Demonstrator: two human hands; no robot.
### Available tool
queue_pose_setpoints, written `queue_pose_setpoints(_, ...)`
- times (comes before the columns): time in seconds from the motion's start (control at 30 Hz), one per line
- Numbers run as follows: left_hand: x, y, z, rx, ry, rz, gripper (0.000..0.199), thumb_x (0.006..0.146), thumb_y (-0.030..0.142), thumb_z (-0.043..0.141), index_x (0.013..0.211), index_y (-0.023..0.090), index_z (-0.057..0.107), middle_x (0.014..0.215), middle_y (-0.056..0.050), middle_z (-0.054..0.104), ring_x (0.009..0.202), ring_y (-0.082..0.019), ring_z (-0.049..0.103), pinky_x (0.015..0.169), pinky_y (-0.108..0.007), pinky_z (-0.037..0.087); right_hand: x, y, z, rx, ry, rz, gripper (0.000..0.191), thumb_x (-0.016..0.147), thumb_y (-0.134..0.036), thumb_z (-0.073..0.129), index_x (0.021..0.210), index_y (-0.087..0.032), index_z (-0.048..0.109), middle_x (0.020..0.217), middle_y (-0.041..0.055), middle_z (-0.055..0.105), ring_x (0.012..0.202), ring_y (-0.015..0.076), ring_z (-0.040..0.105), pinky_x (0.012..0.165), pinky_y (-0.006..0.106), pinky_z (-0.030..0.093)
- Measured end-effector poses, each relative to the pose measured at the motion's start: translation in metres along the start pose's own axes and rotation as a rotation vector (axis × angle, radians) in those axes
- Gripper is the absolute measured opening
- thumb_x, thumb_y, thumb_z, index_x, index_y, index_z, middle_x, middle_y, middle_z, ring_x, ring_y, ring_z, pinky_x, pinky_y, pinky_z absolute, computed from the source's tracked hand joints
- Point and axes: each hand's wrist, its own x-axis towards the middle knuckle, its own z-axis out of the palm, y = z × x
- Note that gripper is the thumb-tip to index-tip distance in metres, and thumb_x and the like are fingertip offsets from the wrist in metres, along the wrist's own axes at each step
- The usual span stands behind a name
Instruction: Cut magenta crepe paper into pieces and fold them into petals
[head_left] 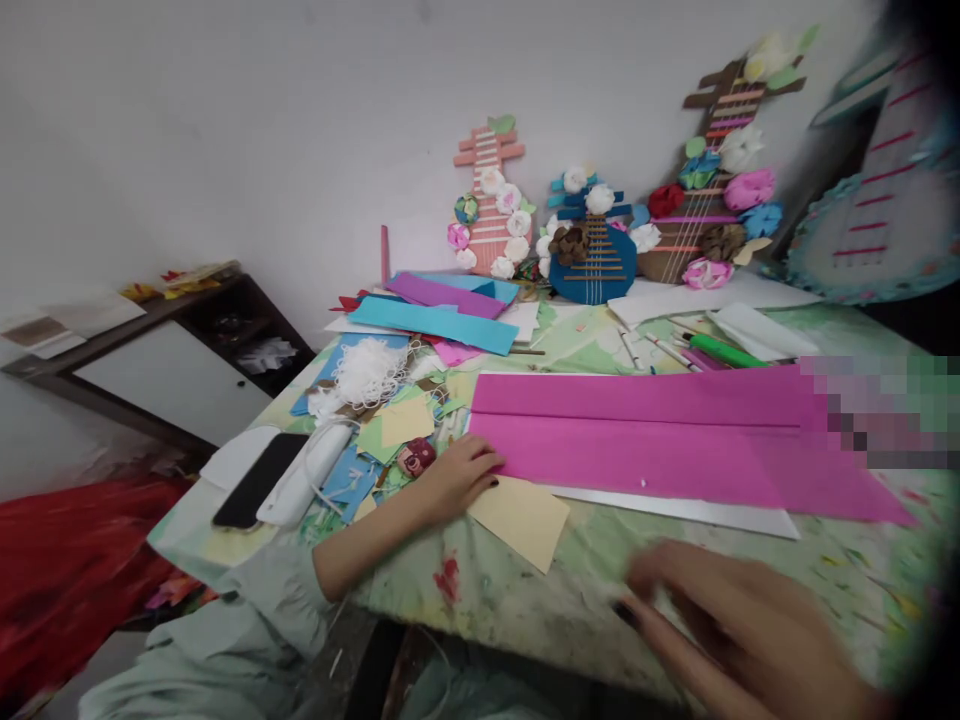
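Paper (600, 448), pink, looks light, easily creased; I'd take its edges. My left grip (459, 478) rests unclosed at one; my blurred right grip (724, 605), I can't tell.

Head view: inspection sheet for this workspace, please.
Surface: table, its green cover stained.
Work things: pink sheet over white sheet; cream paper nearer the camera.
Clutter: white string, phone and paper scraps left of the pink sheet; pens behind it.
Hands: left hand at the pink sheet's near-left corner, grip unclear; right hand blurred, nothing seen in it.
Cables: white cord near the phone.
Surroundings: lute-shaped crafts by the wall; cabinet and red cloth at left.
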Motion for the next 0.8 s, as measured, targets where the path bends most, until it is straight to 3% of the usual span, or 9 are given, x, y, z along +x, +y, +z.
queue_pose_setpoints(0.1,0.002,0.001,0.001,-0.022,-0.031,-0.010,0.014,0.089,0.018,0.049,0.100,0.015,0.057,0.095,-0.007,0.057,0.092,-0.019,0.049,0.083,-0.033,0.042,0.047,-0.002,0.028,-0.168,-0.150,0.010,0.018,0.087,-0.026,0.054,0.105,-0.022,0.057,0.098,0.0060,0.063,0.082,0.0197,0.062,0.067,0.031,0.048)
queue_pose_setpoints(0.23,0.001,0.001,-0.001,-0.048,-0.051,-0.036,0.007,0.088,0.020,0.052,0.092,0.015,0.054,0.092,-0.007,0.056,0.089,-0.019,0.048,0.080,-0.031,0.041,0.077,0.002,0.061,-0.371,-0.151,0.154,0.027,0.081,-0.031,0.062,0.102,-0.016,0.054,0.102,0.0102,0.058,0.081,0.0253,0.062,0.054,0.030,0.038)
queue_pose_setpoints(0.4,-0.005,0.002,-0.008,-0.068,-0.074,-0.036,0.007,0.089,0.020,0.049,0.087,0.015,0.053,0.090,-0.005,0.053,0.088,-0.018,0.047,0.079,-0.030,0.039,0.082,0.003,0.061,-0.332,-0.212,0.207,0.019,0.076,-0.027,0.065,0.085,-0.018,0.051,0.092,0.0052,0.057,0.075,0.0217,0.062,0.052,0.028,0.029)
queue_pose_setpoints(0.53,-0.014,0.000,-0.010,-0.079,-0.076,-0.050,0.008,0.091,0.020,0.046,0.088,0.015,0.053,0.092,-0.006,0.053,0.089,-0.018,0.046,0.080,-0.030,0.039,0.082,-0.003,0.059,-0.349,-0.226,0.270,0.021,0.076,-0.024,0.065,0.091,-0.017,0.050,0.093,0.0058,0.058,0.076,0.0235,0.062,0.052,0.029,0.027)
queue_pose_setpoints(0.73,-0.021,-0.010,-0.005,-0.082,-0.017,-0.054,0.018,0.095,0.020,0.039,0.101,0.016,0.056,0.094,-0.007,0.055,0.092,-0.018,0.048,0.083,-0.031,0.041,0.078,-0.008,0.073,-0.403,-0.161,0.286,0.034,0.076,-0.040,0.065,0.094,-0.017,0.049,0.093,0.0082,0.057,0.070,0.0241,0.061,0.050,0.029,0.026)
queue_pose_setpoints(0.8,-0.021,-0.012,-0.004,-0.074,-0.002,-0.049,0.017,0.094,0.019,0.040,0.099,0.015,0.057,0.093,-0.007,0.056,0.091,-0.018,0.048,0.083,-0.031,0.041,0.079,-0.008,0.075,-0.379,-0.148,0.303,0.030,0.074,-0.036,0.067,0.090,-0.018,0.049,0.093,0.0079,0.057,0.068,0.0226,0.060,0.050,0.028,0.026)
